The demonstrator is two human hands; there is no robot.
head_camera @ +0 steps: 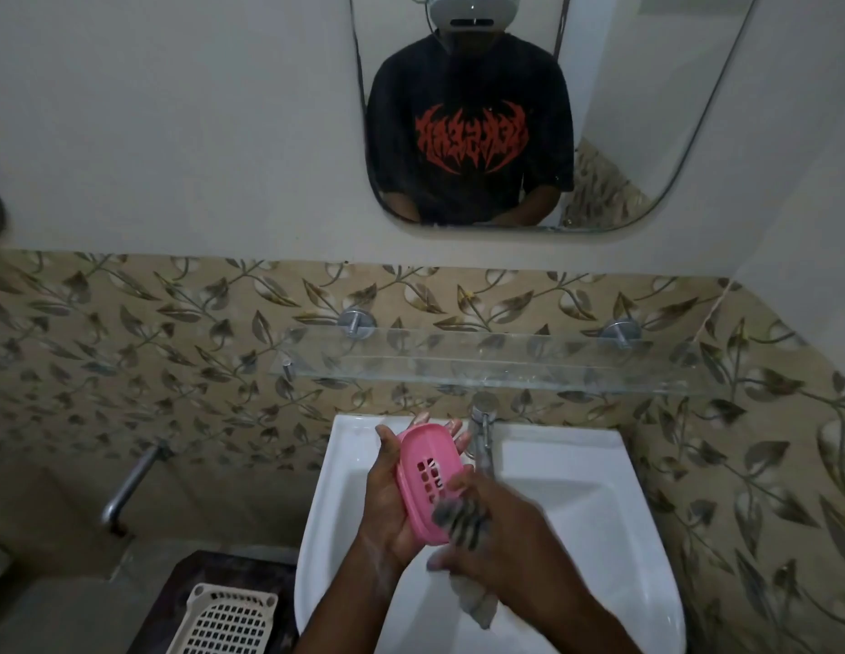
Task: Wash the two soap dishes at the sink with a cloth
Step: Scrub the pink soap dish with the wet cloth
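My left hand (387, 493) grips a pink soap dish (422, 460) with slotted holes, held tilted above the white sink (576, 512). My right hand (500, 535) presses a grey striped cloth (460, 519) against the dish's lower right part; the cloth's wet tail (479, 604) hangs below my wrist. A second, cream soap dish (227, 620) with a grid of holes lies on a dark surface left of the sink, apart from both hands.
A chrome tap (484, 431) stands just behind the hands. A glass shelf (481, 365) runs along the leaf-patterned tiles above the sink. A metal wall pipe (128, 483) sticks out at the left. A mirror (623, 134) hangs above.
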